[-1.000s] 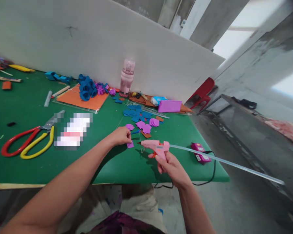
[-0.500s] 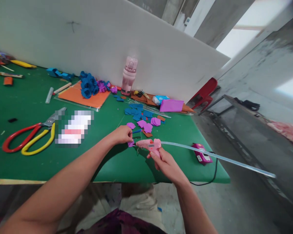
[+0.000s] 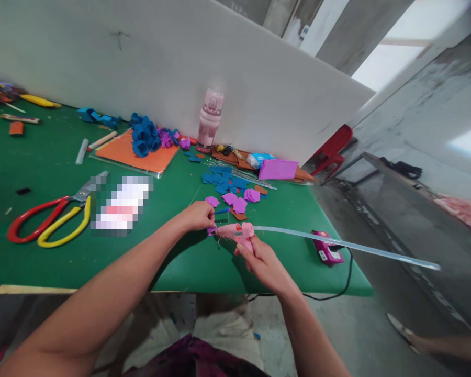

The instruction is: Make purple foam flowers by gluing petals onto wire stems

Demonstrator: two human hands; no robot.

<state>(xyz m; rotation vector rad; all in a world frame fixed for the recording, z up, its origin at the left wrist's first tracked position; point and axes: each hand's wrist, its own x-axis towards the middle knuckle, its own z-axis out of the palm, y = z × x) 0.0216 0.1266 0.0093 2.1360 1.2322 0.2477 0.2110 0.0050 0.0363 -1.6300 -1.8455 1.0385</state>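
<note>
My right hand (image 3: 264, 264) grips a pink glue gun (image 3: 235, 232) with a long clear glue stick (image 3: 345, 245) jutting out behind it to the right. The gun's nozzle touches a small purple foam piece (image 3: 211, 230) that my left hand (image 3: 198, 215) pinches just above the green table (image 3: 180, 262). Loose purple petals (image 3: 235, 200) and blue petals (image 3: 222, 183) lie just beyond my hands.
Red and yellow scissors (image 3: 47, 222) lie at the left. An orange sheet (image 3: 135, 152) carries blue foam roses (image 3: 143, 137). A pink bottle (image 3: 211, 118) stands by the white board. A magenta plug box (image 3: 328, 250) with a black cord sits near the right edge. Someone's foot (image 3: 406, 331) shows on the floor.
The glue gun has moved left until its nozzle meets the purple piece in my left hand. A foot has come into view at the lower right.
</note>
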